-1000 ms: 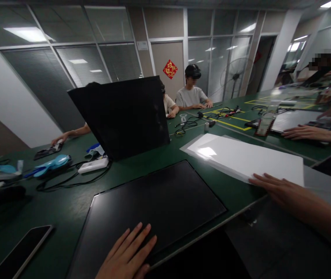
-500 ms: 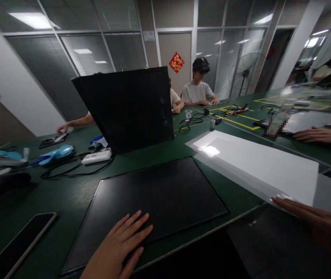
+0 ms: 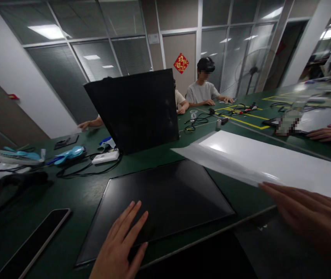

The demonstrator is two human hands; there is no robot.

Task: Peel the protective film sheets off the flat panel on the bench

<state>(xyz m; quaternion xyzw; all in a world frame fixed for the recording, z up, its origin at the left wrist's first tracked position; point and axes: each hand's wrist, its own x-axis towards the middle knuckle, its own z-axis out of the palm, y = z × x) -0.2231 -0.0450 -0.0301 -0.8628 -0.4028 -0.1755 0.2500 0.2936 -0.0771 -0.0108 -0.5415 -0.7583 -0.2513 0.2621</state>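
a: what's different from a second ago?

b: the thin translucent white plastic sheet (image 3: pixel 212 161) now has its near-left corner lifted off the stack of white sheets (image 3: pixel 270 162) and reaching over the far right corner of the flat black rectangular panel (image 3: pixel 165 201). a second ago it lay flat on the stack, well to the right of the panel.

a: which hand does that?

b: the right hand (image 3: pixel 302 209). it sits at the near edge of the sheet, fingers stretched out and lying on it. i cannot tell whether a thumb pinches from below, so whether it grips or only presses and drags stays unclear. half a second ago that hand was lower and further right.

a: and the left hand?

b: the left hand (image 3: pixel 121 244) is open, palm down, fingers spread on the near edge of the black panel. it has hardly shifted across the three moments.

a: so where does the work stand?

b: my judgement: the sheet is being drawn leftward towards the panel while the left hand steadies that panel on the dark green counter (image 3: pixel 75 193). only one corner overlaps it so far.

a: anything else close by?

b: a dark smartphone (image 3: pixel 34 244) lies to the left of the panel, and a large black board (image 3: pixel 136 110) stands tilted behind it. other people's hands rest further along the counter, well apart.
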